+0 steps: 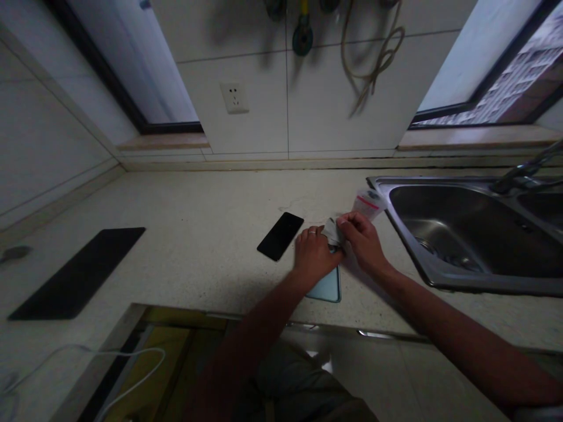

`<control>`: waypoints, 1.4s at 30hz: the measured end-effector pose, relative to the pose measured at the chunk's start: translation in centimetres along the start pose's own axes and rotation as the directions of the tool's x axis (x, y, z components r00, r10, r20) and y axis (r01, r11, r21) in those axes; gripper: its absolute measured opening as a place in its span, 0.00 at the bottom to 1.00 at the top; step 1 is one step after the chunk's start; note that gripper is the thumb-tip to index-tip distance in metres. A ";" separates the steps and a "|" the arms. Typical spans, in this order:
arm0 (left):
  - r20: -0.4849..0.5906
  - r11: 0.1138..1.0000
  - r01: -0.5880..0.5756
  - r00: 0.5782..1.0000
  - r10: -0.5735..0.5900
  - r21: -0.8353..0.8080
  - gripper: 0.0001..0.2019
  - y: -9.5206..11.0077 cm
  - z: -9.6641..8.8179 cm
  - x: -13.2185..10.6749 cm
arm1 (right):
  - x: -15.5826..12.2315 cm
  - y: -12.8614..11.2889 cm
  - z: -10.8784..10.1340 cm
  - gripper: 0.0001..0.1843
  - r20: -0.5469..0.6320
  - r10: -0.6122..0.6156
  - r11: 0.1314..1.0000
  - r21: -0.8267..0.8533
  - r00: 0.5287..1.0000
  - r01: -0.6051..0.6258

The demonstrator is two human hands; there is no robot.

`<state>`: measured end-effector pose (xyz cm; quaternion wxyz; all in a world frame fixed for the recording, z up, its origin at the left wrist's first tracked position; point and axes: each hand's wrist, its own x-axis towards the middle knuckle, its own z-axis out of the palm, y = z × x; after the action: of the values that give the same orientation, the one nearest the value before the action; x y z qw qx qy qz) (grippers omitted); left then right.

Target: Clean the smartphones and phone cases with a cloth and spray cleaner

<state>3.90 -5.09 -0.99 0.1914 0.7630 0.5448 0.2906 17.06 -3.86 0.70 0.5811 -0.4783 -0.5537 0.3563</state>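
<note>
My left hand (314, 252) lies over a light blue phone case (328, 287), gripping its upper part, which is mostly hidden under the fingers. A ring shows on one of its fingers. Between thumb and fingers my right hand (360, 233) pinches a small pale grey piece (333, 231), thin like cloth or paper; it touches the left fingertips above the case. A clear zip bag (368, 204) with a red strip lies just beyond the right hand. Left of the hands, a black smartphone (280, 236) rests flat on the counter.
The pale countertop (197, 234) ends in a front edge close to my body. A steel sink (457, 228) with a tap (523, 176) is at right. A dark flat board (79, 274) lies at left, and a white cable (127, 353) hangs over an open yellow drawer (162, 351).
</note>
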 end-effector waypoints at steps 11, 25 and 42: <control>0.038 0.999 -0.044 0.998 0.044 0.001 0.23 -0.7 0.0 0.0 | 0.1 0.7 0.4 0.13 0.001 0.111 0.993 0.051 0.994 -0.111; -0.366 0.811 0.352 0.912 -0.186 0.467 0.31 -3.5 -5.5 1.0 | 0.1 0.0 0.1 0.22 0.019 0.253 0.946 0.204 0.967 -0.251; -0.150 0.803 0.348 0.937 -0.316 0.484 0.33 -3.5 -5.5 1.2 | -0.8 -0.3 0.2 0.16 0.158 0.130 0.988 0.058 0.979 -0.140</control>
<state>-1.96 -2.95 1.36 0.0169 0.6695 0.7322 0.1238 16.68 -4.65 0.75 0.5271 -0.4656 -0.5506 0.4497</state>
